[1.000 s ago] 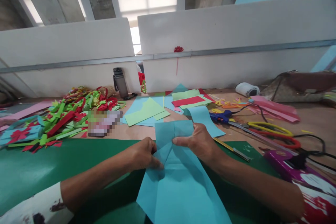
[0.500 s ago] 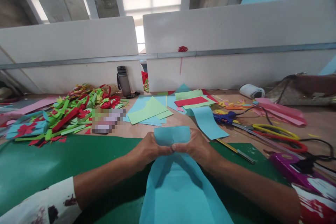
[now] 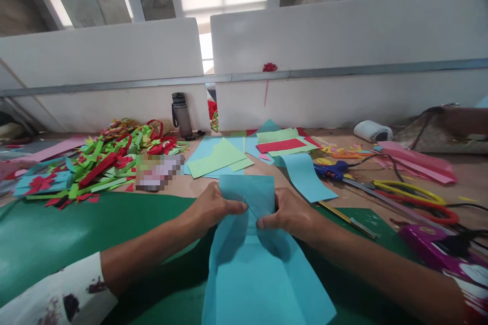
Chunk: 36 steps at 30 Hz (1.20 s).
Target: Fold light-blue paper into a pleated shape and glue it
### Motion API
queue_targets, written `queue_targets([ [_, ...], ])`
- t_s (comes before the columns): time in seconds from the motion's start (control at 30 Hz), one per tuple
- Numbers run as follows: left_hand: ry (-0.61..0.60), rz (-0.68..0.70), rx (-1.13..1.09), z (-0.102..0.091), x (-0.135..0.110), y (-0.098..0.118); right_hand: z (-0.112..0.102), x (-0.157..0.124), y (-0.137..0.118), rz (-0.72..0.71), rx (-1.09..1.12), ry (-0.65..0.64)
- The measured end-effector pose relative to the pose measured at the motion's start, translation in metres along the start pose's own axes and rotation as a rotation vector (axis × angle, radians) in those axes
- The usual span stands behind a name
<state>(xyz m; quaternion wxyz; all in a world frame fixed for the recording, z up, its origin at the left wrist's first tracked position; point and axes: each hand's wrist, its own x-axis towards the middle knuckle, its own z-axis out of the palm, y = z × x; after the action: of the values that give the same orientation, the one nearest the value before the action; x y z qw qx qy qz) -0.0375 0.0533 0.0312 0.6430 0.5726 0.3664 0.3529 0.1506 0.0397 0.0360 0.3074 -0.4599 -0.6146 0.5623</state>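
Note:
A large light-blue paper sheet (image 3: pixel 263 284) stretches from the bottom of the view up to both hands, creased near its narrow top. My left hand (image 3: pixel 215 207) pinches the left side of that top part, thumb on the near face and fingers hidden behind. On the right side my right hand (image 3: pixel 287 213) grips the same paper, its thumb lower than the left one. Between the thumbs runs a short slanting crease or overlap. The upper flap of the paper stands upright above the thumbs.
A green mat (image 3: pixel 125 233) covers the near table. At the left lies a heap of cut paper strips (image 3: pixel 110 155); a bottle (image 3: pixel 182 117) stands behind. Coloured sheets (image 3: pixel 217 157) lie ahead. Rightward are a pencil (image 3: pixel 343 217), a blue glue gun (image 3: pixel 335 170), scissors (image 3: pixel 412 192) and a purple device (image 3: pixel 430 249).
My hands have moved slightly apart; the thumbs, which nearly met before, are now separated. More of the upper flap shows, and the view has shifted a little.

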Motion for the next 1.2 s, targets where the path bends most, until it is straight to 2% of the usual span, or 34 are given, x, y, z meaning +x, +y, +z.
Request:
queue_targets([
  [0.17,0.030,0.004,0.024,-0.006,0.000,0.005,-0.007,0.001,0.004,0.034,-0.038,-0.136],
  [0.33,0.034,-0.010,0.036,-0.006,-0.002,0.011,-0.010,-0.001,0.003,0.009,-0.162,-0.168],
  [0.4,0.039,-0.010,0.028,-0.005,-0.002,0.009,-0.009,0.000,0.004,-0.016,-0.135,-0.172],
  [0.53,-0.010,0.009,-0.027,-0.002,0.000,0.001,-0.006,0.002,0.005,-0.072,0.032,-0.092],
  [0.67,-0.013,-0.040,-0.096,0.000,0.002,-0.007,-0.001,0.001,0.004,-0.081,0.092,-0.007],
  [1.03,0.034,-0.111,-0.175,0.005,0.001,-0.011,0.003,0.004,0.009,-0.120,0.130,0.041],
  [1.2,0.110,-0.105,-0.094,0.005,0.003,-0.012,0.004,0.003,0.009,-0.099,0.173,0.057],
])
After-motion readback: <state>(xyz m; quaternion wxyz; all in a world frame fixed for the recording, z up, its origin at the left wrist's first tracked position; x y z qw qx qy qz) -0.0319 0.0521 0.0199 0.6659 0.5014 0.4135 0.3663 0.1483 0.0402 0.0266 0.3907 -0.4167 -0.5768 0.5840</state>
